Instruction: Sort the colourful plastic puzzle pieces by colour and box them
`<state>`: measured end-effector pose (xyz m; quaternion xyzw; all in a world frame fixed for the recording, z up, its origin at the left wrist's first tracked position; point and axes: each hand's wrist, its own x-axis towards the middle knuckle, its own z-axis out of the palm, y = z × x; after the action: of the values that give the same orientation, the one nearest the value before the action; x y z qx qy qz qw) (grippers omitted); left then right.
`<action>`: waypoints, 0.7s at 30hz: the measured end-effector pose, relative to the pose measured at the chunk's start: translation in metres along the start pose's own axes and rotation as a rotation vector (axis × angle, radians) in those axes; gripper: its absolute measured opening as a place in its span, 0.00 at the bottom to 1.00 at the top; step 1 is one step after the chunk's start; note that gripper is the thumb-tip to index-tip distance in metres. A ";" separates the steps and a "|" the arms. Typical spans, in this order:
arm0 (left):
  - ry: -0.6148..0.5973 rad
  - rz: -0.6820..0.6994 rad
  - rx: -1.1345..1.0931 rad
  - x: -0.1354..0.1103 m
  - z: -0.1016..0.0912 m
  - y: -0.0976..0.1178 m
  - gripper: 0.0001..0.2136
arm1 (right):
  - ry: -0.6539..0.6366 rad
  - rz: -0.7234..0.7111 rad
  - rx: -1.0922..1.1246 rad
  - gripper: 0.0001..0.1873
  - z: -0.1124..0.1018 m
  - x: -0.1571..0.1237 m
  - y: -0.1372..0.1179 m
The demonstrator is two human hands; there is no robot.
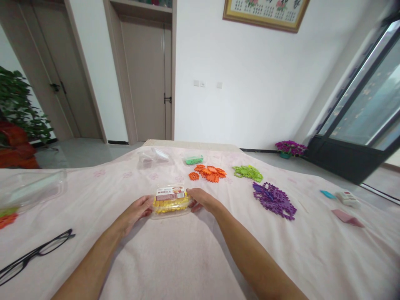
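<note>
A clear plastic box with yellow pieces inside and a printed label on its lid stands on the pink cloth in front of me. My left hand grips its left end, fingers curled against the side. At the opposite end my right hand holds the box, thumb near the top edge. The lid appears closed over the yellow pieces. Just behind the box lies a pile of orange gear-shaped pieces, with lime green pieces to their right. Purple pieces are heaped right of my right hand.
Farther back are a small clear box of green pieces and an empty clear container. Black eyeglasses and a large clear container lie at left. A pink cloth piece and a white packet lie at right.
</note>
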<state>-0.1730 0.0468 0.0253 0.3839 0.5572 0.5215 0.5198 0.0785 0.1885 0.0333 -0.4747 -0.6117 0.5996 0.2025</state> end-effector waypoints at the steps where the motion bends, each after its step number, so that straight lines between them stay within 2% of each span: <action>1: -0.046 0.032 -0.008 -0.001 0.003 0.001 0.24 | 0.013 -0.002 0.016 0.17 0.001 -0.002 0.003; 4: -0.106 0.100 -0.096 -0.004 0.016 0.005 0.25 | 0.086 -0.031 0.077 0.18 0.006 -0.003 0.015; 9: 0.019 -0.046 -0.267 -0.003 0.037 0.008 0.33 | 0.136 -0.240 0.100 0.25 0.009 -0.003 0.036; 12: 0.084 -0.084 -0.342 0.002 0.037 0.007 0.30 | 0.120 -0.310 0.127 0.32 0.008 -0.008 0.039; 15: 0.166 -0.059 -0.427 0.011 0.023 0.008 0.19 | 0.111 -0.344 0.243 0.32 0.007 -0.012 0.039; 18: 0.320 0.021 -0.484 0.024 -0.004 0.012 0.10 | 0.123 -0.316 0.289 0.27 0.009 -0.011 0.040; 21: 0.498 0.056 -0.521 0.039 -0.035 0.018 0.10 | 0.122 -0.286 0.238 0.21 0.014 -0.009 0.041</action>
<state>-0.2159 0.0809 0.0326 0.1147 0.5044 0.7375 0.4342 0.0853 0.1666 -0.0047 -0.3912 -0.5841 0.6029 0.3772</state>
